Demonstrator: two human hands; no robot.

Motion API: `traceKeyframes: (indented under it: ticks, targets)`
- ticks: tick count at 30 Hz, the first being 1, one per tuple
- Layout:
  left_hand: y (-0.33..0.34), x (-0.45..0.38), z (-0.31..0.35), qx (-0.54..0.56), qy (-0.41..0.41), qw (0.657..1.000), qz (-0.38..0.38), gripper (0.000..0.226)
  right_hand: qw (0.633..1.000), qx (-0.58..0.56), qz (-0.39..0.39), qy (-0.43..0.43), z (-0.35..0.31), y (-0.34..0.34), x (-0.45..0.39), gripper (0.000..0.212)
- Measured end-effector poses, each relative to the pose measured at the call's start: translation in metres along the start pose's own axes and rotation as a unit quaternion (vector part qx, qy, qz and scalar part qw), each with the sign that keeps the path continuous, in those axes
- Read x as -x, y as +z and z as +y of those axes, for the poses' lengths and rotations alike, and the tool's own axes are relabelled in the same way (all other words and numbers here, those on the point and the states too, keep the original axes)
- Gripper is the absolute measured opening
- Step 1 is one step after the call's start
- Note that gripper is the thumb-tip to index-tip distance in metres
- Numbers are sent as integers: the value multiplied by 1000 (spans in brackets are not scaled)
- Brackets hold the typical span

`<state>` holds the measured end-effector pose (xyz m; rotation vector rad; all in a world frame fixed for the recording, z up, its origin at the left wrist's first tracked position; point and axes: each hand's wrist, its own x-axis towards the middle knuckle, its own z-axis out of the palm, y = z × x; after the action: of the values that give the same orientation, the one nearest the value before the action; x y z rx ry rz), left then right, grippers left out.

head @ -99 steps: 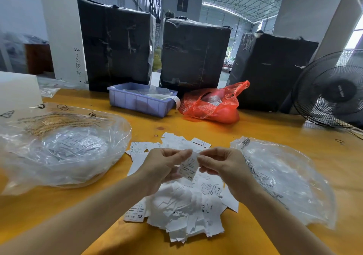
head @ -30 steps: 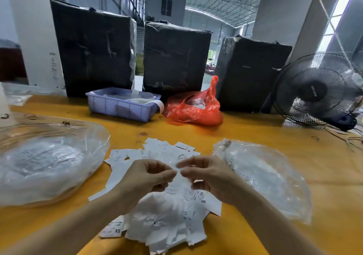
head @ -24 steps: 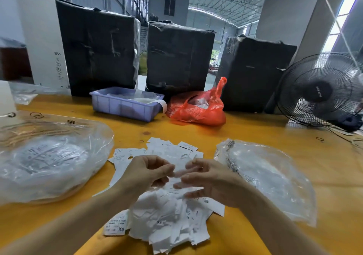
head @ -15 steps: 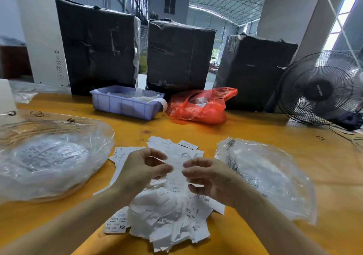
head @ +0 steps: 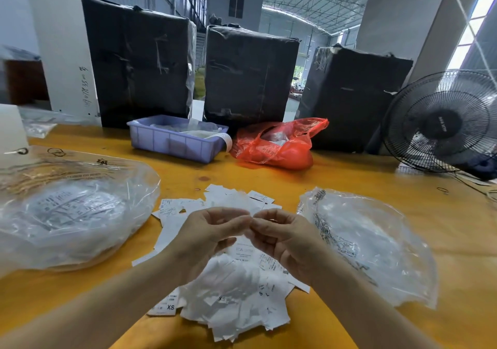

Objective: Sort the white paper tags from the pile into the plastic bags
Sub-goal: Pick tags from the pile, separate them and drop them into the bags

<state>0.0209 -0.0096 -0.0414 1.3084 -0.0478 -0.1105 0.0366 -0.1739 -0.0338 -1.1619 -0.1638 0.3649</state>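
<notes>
Fingertips now meet | both grips point(head: 250, 221) curled, hold unclear | tags point(head: 231, 295) white, printed

Both forearms bare, no sleeves; hands point(head: 250, 238) bare, no gloves/rings/watch.

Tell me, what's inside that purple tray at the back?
The purple tray holds what looks like clear plastic bags and whitish material, with a white strip curling over its right end. Its walls hide whatever lies deeper, so the rest can't be told.

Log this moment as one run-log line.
phase: sorting | hands: left and right fingertips meeting above tag pile | held tag: cannot tell | bags: left, right on table
</notes>
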Motion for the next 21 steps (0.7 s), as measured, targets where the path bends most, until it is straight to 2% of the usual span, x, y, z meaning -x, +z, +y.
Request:
traceKeyframes:
  ticks: [3,4,5,6,7,8,9,11,13,15,19,21]
  targets:
    - [-3,-4,2,60,37,996,60,44,988,140,22,-67,-1,1,-1,8]
    - [-5,-5,5,67,50,994,76,46,965,235,57,-106,-1,-3,-2,6]
    - [-8,-6,8,68,61,992,89,48,915,362,99,-146,-2,-10,-3,6]
    - [-11,-7,9,66,70,990,101,47,840,497,127,-175,-2,-18,-5,10]
    - [-15,-9,10,63,72,989,111,44,763,606,131,-184,-1,-26,-6,16]
    - [-17,-10,10,60,70,989,119,38,706,675,123,-174,0,-32,-7,21]
    - [-19,-11,9,58,66,988,126,29,685,703,111,-154,0,-37,-6,23]
    - [-22,-13,6,51,63,987,139,20,712,688,89,-105,0,-40,-6,28]
    - [-25,-15,3,23,66,987,147,19,742,668,53,-37,-3,-38,-7,42]
    - [-27,-16,1,-9,69,986,149,17,742,669,30,17,-4,-35,-8,50]
    - [-27,-16,-3,-42,67,987,141,7,752,658,27,14,-2,-31,-7,34]
    - [-25,-13,-4,-53,65,987,137,15,781,624,36,-4,-3,-30,-5,23]
